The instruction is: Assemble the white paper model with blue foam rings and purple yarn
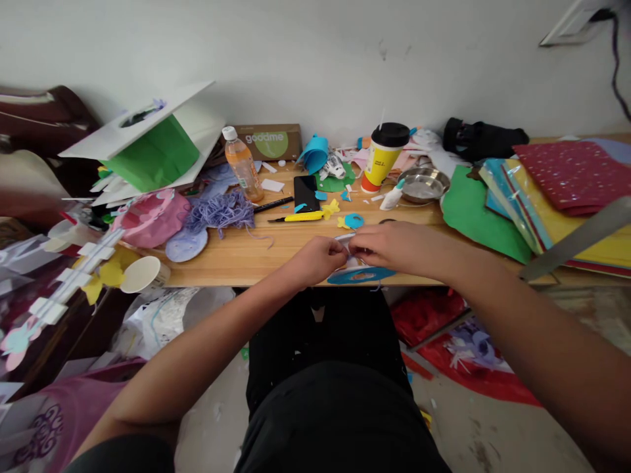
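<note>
At the near edge of the table, a round blue and white craft piece (pixel 362 275) is tilted between my hands. My left hand (pixel 323 258) is closed at its left side, thumb and fingers pinched together over its inner part. From the right, my right hand (pixel 379 244) reaches over the piece with curled fingertips pressed in near the left ones. Whatever the fingertips pinch is hidden. Just beyond lie a blue and yellow fish-shaped cutout (pixel 351 221), a yellow cutout (pixel 330 209) and a yellow utility knife (pixel 303 217).
Behind stand a phone (pixel 306 194), a drink bottle (pixel 242 164), a yellow cup (pixel 383 157), a glue bottle (pixel 393 196) and a metal bowl (pixel 424 184). Purple yarn (pixel 221 211) and a green paper model (pixel 152 154) are left; coloured sheets (pixel 576 177) lie right.
</note>
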The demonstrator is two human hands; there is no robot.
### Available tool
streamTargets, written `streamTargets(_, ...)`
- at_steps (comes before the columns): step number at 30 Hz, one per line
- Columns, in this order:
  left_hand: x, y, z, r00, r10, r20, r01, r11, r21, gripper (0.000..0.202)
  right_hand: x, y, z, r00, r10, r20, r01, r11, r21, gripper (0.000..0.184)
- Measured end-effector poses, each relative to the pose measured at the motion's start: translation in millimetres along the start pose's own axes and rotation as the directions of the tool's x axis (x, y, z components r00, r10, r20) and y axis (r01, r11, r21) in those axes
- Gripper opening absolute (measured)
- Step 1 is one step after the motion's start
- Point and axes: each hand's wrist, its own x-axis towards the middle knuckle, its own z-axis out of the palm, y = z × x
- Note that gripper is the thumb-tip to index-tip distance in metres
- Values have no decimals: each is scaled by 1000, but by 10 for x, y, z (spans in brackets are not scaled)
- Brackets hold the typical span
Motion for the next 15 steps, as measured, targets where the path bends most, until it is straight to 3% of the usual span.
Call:
streamTargets(3, -7, 10, 4, 1000, 2, 7, -2, 1000, 1, 19, 50, -71, -65, 994, 8, 105, 3, 995, -99, 19)
streamTargets(7, -22, 16, 3, 1000, 26, 14, -26, 1000, 16, 23, 109, -155, -143, 986, 48, 161, -18, 983, -180, 15)
streamTargets(15, 19, -61, 31, 998, 53, 19, -53, 998, 17, 11, 143, -145, -50, 993, 69, 92, -52, 982, -183, 11)
